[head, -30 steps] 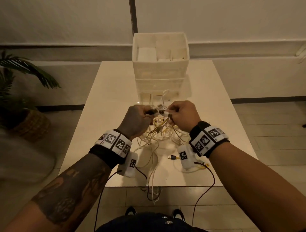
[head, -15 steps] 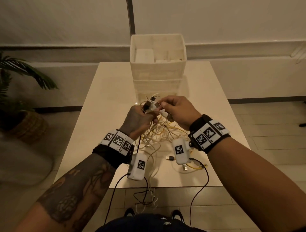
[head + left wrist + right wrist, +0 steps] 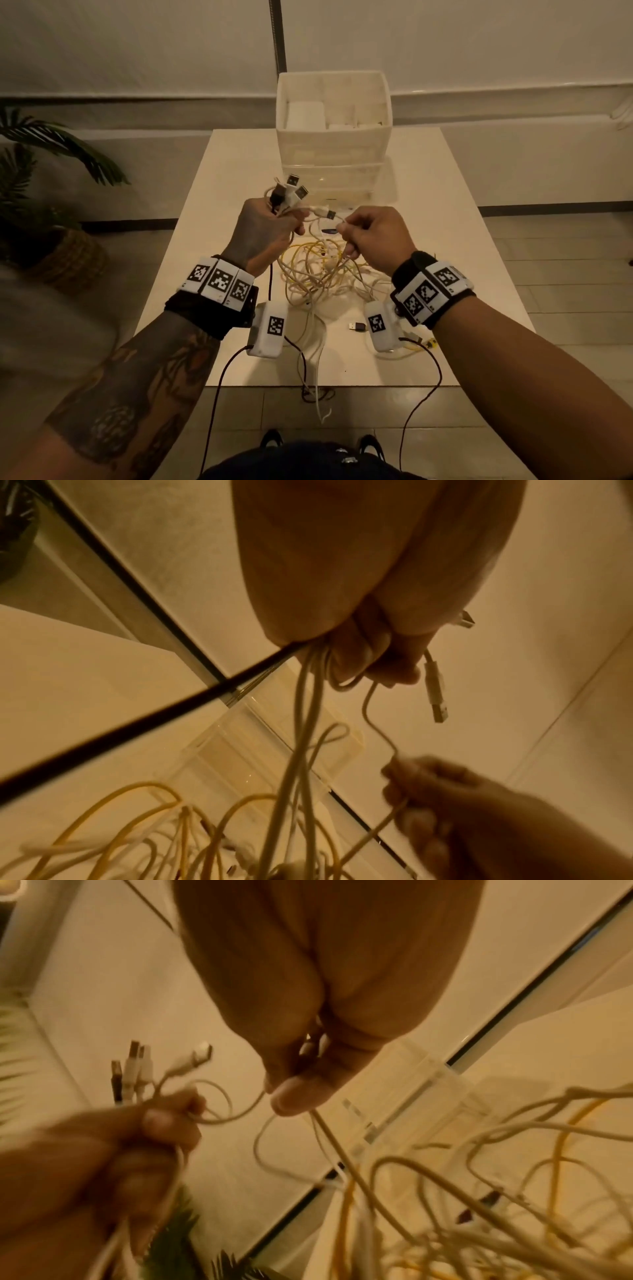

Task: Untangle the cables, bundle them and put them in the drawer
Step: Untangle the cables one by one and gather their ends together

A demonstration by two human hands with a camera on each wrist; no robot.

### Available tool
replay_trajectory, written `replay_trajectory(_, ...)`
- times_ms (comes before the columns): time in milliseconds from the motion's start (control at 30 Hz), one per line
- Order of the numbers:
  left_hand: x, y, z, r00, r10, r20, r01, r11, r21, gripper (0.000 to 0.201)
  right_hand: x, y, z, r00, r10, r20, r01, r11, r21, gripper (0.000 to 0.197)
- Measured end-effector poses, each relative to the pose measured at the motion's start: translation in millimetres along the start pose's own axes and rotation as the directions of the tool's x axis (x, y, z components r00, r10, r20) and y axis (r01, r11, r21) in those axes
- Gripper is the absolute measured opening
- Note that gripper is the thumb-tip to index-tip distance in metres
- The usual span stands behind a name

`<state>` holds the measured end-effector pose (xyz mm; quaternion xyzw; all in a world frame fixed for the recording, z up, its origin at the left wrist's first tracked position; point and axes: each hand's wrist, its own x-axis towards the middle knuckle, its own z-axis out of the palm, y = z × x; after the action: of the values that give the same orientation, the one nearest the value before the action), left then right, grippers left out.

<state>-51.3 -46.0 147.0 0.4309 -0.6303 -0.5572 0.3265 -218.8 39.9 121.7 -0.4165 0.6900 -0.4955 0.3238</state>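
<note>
Cables (image 3: pixel 318 270), white and yellow, lie in a loose tangle on the table (image 3: pixel 226 178) between the two arms, with some strands hanging over the near edge. Compared with a second ago, both hands have risen from the heap and moved apart. The left hand (image 3: pixel 263 233) now grips a bunch of plug ends (image 3: pixel 289 190) that stick up above its fist, and the right hand (image 3: pixel 376 240) pinches one white cable (image 3: pixel 377 723) between thumb and finger and draws it sideways. I judge this means the ends are collected and one cable is being pulled free, so untangling is only beginning. The drawer unit (image 3: pixel 334 137) stands behind the heap at the far side; nothing is bundled yet.
</note>
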Motion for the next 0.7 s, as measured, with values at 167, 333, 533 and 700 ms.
replay_trajectory(167, -9, -7, 12, 0.998, 0.029, 0.059, -0.037, 0.989, 0.146, 0.020, 8, -29, -1, 0.996, -0.087, 0.007, 0.083, 0.971, 0.223, 0.011)
replay_trajectory(333, -14, 0, 18, 0.984, 0.016, 0.175, -0.017, 1.000, 0.004, 0.004, 11, -34, 3, 0.993, -0.090, 0.071, 0.056, 0.919, 0.391, 0.013)
replay_trajectory(533, -9, -5, 17, 0.988, -0.001, 0.153, -0.009, 0.998, 0.064, 0.018, 5, -30, 4, 0.993, -0.060, 0.098, 0.019, 0.926, 0.376, 0.012)
replay_trajectory(700, -4, 2, 13, 0.999, -0.027, 0.039, 0.033, 0.989, -0.145, 0.019, -17, -11, 3, 0.921, -0.010, 0.388, 0.110, 0.965, -0.237, 0.011)
